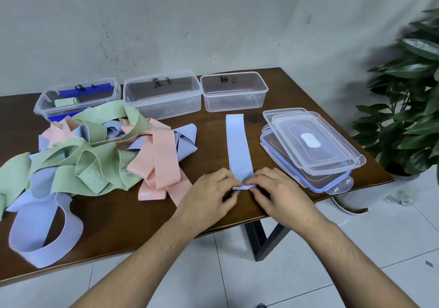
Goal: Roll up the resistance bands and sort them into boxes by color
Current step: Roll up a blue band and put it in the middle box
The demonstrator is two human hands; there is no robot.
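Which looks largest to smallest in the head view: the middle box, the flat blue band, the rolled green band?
1. Middle box
2. Flat blue band
3. Rolled green band

The boxes sit farther away, so this reflects apparent size only.

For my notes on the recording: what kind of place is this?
Probably a plain indoor workroom: a bare scuffed wall, a tiled floor, a wooden table and a potted plant.

Light was soft and even, barely any shadows. Wide-angle lens bent the edges, and the plant [411, 98] looked kinda smeared.
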